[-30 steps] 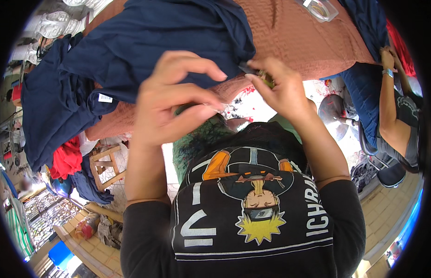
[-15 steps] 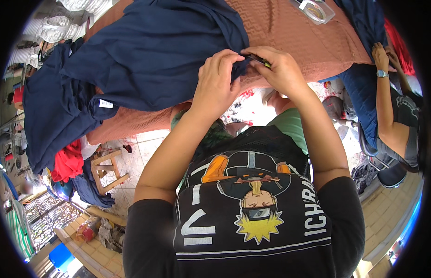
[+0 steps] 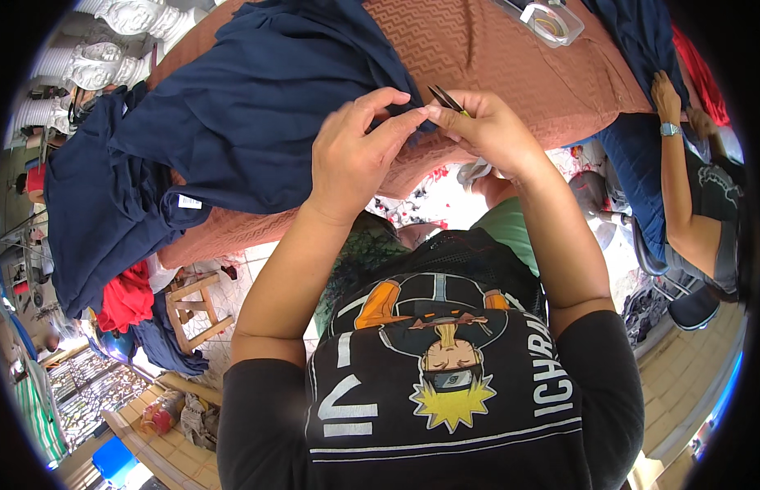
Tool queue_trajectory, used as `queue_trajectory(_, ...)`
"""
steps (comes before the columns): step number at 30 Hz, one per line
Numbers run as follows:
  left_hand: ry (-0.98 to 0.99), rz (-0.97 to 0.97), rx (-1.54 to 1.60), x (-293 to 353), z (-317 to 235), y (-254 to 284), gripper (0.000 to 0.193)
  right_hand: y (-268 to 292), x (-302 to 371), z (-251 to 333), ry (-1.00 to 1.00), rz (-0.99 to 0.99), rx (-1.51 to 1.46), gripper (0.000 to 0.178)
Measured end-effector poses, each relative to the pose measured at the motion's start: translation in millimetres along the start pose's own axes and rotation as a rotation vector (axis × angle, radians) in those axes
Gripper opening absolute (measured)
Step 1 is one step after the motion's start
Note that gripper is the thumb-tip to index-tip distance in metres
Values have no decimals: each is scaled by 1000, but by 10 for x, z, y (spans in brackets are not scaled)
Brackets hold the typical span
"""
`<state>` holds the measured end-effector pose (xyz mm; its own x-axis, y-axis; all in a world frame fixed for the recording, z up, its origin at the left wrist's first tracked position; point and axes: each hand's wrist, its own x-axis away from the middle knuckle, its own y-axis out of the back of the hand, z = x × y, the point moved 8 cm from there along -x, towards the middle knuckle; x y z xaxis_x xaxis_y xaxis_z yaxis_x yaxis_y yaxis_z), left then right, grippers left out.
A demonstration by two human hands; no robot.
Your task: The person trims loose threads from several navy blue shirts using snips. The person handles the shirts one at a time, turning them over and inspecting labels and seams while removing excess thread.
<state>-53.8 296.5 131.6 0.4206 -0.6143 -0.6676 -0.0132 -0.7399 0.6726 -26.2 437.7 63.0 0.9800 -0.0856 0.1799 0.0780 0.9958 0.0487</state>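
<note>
A pair of thread snips (image 3: 450,100) with dark pointed blades and a yellow-green part is held in my right hand (image 3: 492,131), blades pointing up and left. My left hand (image 3: 355,147) reaches across so that its lower fingertips meet the tips of my right thumb and finger. Another left finger is raised apart above them. Anything pinched there is too small to make out. Behind and left of both hands, a dark navy garment (image 3: 257,106) lies spread and bunched over the table, a white label (image 3: 189,202) showing at its near edge.
A brown patterned cloth (image 3: 510,73) covers the table. Toward the far right sits a clear plastic box (image 3: 551,23). Another person's hand (image 3: 666,98) handles dark blue cloth at the right. Red fabric (image 3: 125,300) hangs at the left beside a wooden stool (image 3: 196,310). White busts (image 3: 94,65) stand at far left.
My left hand has let go of the navy garment and moved left, its fingertips now at my right fingers. The snips have turned to point more upward. The garment's right edge has shifted left.
</note>
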Motion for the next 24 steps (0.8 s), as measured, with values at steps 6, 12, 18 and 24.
queue_trajectory(6,96,80,84,7,-34,4,18,12,14,157,169,-45,328,22)
queue_trajectory(12,728,172,441,216,320,-149,16,25,314,530,356,-356,515,25)
queue_trajectory(18,933,110,765,355,385,-207,21,-64,566,506,298,-323,508,22)
queue_trajectory(24,920,109,725,339,339,-190,19,-276,644,499,433,-266,580,18)
